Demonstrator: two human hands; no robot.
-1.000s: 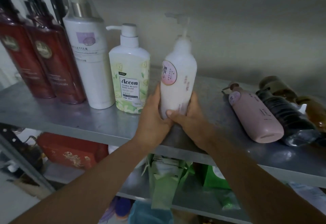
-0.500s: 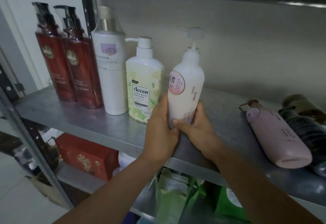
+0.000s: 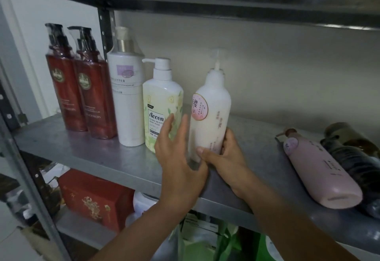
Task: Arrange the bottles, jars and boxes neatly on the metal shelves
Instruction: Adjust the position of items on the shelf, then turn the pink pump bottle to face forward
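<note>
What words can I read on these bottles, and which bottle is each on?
"Accen", "FLORAL BEAUTY BODY WASH": yellow-green bottle.
"LETTER", start unclear: tall white bottle.
Gold lettering, too blurred: red bottles.
Characters, unreadable: pink-label bottle.
Print too small: lying pink bottle.

Left hand (image 3: 181,170) is smeared with blur, the fingers ghosted, and I can't tell whether it touches the white bottle (image 3: 213,112). It covers the lower right of the Accen bottle (image 3: 162,96). Right hand (image 3: 228,160) wraps the white bottle's foot, so its base is out of sight, and its pump fades into the wall. Over right, the dark bottle (image 3: 353,158) lies half behind the pink bottle (image 3: 320,170) and runs off the edge. The brown bottle (image 3: 347,133) does too. Top shelf (image 3: 205,3) is pure blur. Below, the shelf (image 3: 82,147) hides the red box's (image 3: 92,197) top, and the green pack (image 3: 205,238) is cut by the bottom edge. Fine print is unreadable.
</note>
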